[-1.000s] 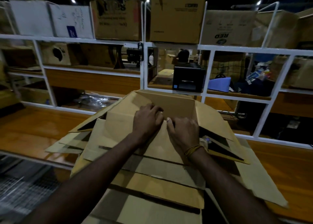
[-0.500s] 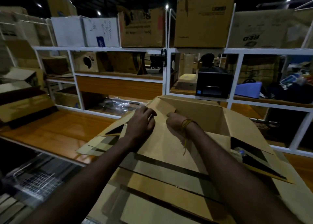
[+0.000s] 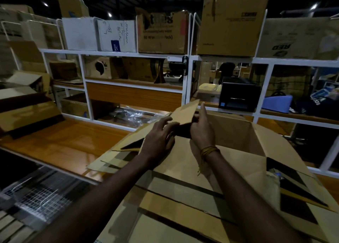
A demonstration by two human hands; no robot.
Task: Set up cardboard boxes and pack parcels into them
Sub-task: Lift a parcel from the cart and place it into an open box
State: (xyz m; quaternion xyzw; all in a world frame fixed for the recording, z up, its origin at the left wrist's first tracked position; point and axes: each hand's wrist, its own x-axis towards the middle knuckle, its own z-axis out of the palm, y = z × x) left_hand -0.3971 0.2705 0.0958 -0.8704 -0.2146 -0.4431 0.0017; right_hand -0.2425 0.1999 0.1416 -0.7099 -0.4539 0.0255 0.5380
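Note:
A large brown cardboard box (image 3: 229,132) stands half-erected on a pile of flat cardboard sheets (image 3: 179,202), its mouth open toward the shelves. Its left flap (image 3: 185,112) is lifted up at an angle. My right hand (image 3: 201,127) holds that flap from the box side, fingers behind it and one finger straight up along its edge. Just to the left, my left hand (image 3: 159,136) touches the flap's base with spread fingers. A yellow thread band circles the right wrist. No parcels can be made out.
An orange wooden worktable (image 3: 60,141) runs left. White shelving (image 3: 187,73) behind holds many cartons and a black label printer (image 3: 238,95). An open box (image 3: 23,110) lies at far left. A wire-mesh rack (image 3: 36,193) sits below the table's front edge.
The left flap has been raised from flat to tilted up. Both hands moved up and away from me with it, and the view swung left.

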